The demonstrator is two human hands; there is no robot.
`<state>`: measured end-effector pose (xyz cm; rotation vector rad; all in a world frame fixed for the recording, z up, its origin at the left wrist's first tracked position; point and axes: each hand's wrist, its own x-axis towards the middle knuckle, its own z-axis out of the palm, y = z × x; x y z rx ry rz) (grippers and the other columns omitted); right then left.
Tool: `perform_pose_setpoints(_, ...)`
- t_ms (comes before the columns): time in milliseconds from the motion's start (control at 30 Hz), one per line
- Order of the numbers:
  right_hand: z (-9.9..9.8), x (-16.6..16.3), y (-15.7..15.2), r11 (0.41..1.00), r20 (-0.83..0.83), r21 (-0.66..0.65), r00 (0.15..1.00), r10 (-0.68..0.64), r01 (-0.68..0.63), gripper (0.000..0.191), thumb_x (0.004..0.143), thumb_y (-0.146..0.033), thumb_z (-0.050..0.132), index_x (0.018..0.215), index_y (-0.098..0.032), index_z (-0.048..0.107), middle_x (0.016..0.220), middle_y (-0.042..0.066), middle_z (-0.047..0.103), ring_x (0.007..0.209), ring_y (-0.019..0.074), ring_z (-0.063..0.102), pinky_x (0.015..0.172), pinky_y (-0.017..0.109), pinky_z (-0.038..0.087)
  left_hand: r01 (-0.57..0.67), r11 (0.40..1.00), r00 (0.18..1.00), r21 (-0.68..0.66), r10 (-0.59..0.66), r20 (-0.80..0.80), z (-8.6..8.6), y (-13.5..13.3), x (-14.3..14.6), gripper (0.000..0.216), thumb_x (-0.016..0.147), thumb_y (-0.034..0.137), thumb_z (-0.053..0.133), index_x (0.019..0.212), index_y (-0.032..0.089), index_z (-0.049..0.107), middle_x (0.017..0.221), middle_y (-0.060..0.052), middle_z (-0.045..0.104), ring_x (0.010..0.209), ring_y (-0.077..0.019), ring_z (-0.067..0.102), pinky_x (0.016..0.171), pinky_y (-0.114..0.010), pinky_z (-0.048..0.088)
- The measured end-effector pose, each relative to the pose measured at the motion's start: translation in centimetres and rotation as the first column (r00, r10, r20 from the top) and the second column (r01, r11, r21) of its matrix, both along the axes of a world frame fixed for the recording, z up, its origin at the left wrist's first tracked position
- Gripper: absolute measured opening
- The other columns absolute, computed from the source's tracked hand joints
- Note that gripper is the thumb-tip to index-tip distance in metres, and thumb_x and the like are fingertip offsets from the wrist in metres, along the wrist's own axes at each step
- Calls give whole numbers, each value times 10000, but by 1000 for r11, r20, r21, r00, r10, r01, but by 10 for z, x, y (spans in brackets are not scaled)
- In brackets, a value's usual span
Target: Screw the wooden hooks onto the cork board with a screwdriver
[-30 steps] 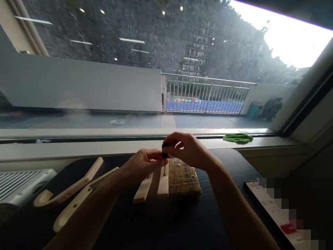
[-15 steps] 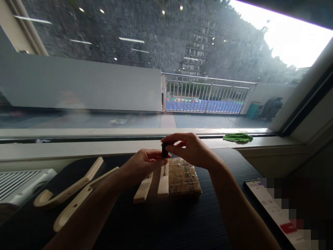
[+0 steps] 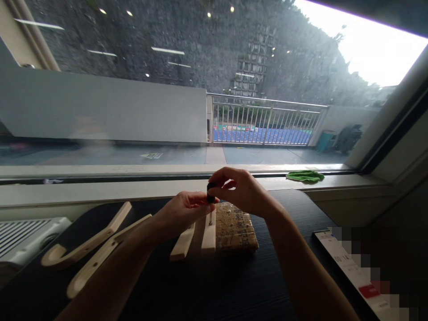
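A screwdriver [image 3: 210, 193] with a short black handle stands upright, its thin shaft pointing down at a screw [image 3: 210, 223] in a pale wooden strip [image 3: 208, 240]. The fingers of my right hand [image 3: 245, 191] pinch the top of the handle. Lower down, the fingertips of my left hand [image 3: 185, 211] close round the handle's base, partly hiding the shaft. Another wooden strip [image 3: 181, 246] lies just left of the first, its far end behind my left hand. A flat taped brown package [image 3: 236, 228] lies against the strip's right side.
Two hook-shaped wooden pieces [image 3: 87, 243] lie on the black table [image 3: 234, 285] at the left, one partly behind my left forearm. A phone [image 3: 351, 267] rests at the right edge. Beyond are the windowsill [image 3: 100, 192] with a green cloth [image 3: 305, 176], and a white radiator [image 3: 30, 236].
My right hand's fingers have shifted slightly on the screwdriver's handle, and the wrist has tilted a little. My left hand stays in place. The whole view has drifted slightly.
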<state>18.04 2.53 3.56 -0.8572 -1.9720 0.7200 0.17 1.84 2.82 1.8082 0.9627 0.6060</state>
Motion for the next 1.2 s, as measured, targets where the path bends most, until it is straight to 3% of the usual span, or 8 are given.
perform_pose_setpoints(167,2,0,-1,1000,43,26,999,-20,18,228,767,-259,587,970,-160,617,897,35,640,794,124,590,689,271,504,10,1000,998,6,-11,62,-9,5,-2,322,774,380,554,1045,240,656,940,-15,689,927,-199,590,870,-331,427)
perform_pose_setpoints(333,3,4,-2,998,74,14,996,52,-53,280,810,-208,518,1070,-175,617,959,38,647,832,127,605,727,281,516,-26,999,997,19,25,66,-20,11,-5,333,769,380,573,1059,237,649,944,-17,687,908,-200,594,868,-346,425)
perform_pose_setpoints(567,2,4,-1,997,53,-10,996,74,-74,267,802,-182,534,1053,-173,625,894,27,666,791,125,621,735,288,523,-9,1000,1000,-5,10,29,-8,4,-2,332,780,356,552,1077,240,643,972,-15,684,915,-194,595,845,-317,436)
perform_pose_setpoints(833,4,4,-3,998,37,-50,998,43,-41,230,775,-227,576,987,-156,626,870,29,652,759,115,611,670,257,520,29,999,997,-13,-28,67,-8,4,-1,307,785,359,552,1052,247,655,977,-8,682,958,-199,587,903,-339,409)
perform_pose_setpoints(1000,1,2,0,1000,50,4,999,8,-9,201,761,-239,589,943,-159,621,868,22,645,758,110,598,678,261,504,39,999,995,-26,-36,91,-7,2,2,285,776,345,561,1020,244,668,967,-4,686,986,-196,578,930,-331,389)
perform_pose_setpoints(1200,0,2,-1,999,53,22,998,28,-29,213,762,-238,592,959,-159,606,877,24,642,783,112,598,690,261,492,-33,998,997,48,37,-73,-4,8,-16,395,742,383,587,1107,235,617,905,-24,689,854,-211,611,794,-336,463)
